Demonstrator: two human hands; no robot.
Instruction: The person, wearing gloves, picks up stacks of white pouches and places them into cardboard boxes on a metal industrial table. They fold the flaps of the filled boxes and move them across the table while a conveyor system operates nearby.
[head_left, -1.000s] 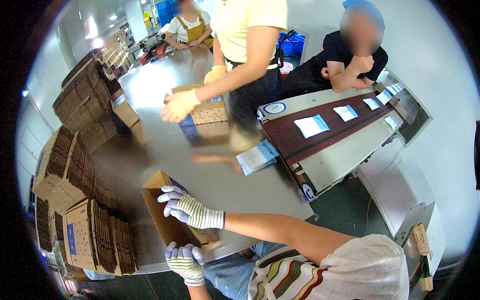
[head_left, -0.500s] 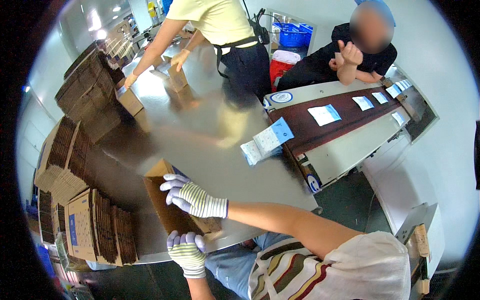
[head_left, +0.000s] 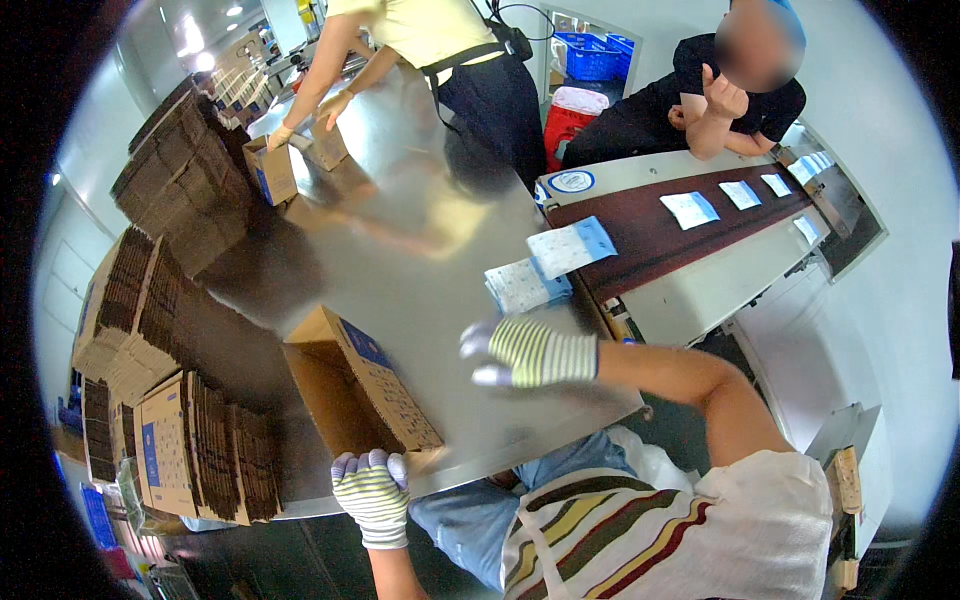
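Observation:
An open cardboard box with a blue panel lies on the steel table in front of me, its hollow inside showing. My left hand, in a striped glove with pale purple fingertips, curls its fingers over the box's near edge. To the right of the box, my right hand, gloved alike, hovers over the table, its fingers apart and slightly blurred; nothing is in it. Just beyond that hand, a stack of white-and-blue packets rests on the table, and another packet overlaps it at the belt's end.
A dark red conveyor belt carries several packets. Flattened cartons stand stacked along the left. Across the steel table, a co-worker in yellow handles another box. A second person sits beside the belt.
My right hand has left the box and moved right, toward the packets. My left hand stays at the box's near edge. Packets on the belt have advanced toward the table; the far co-worker's box has turned.

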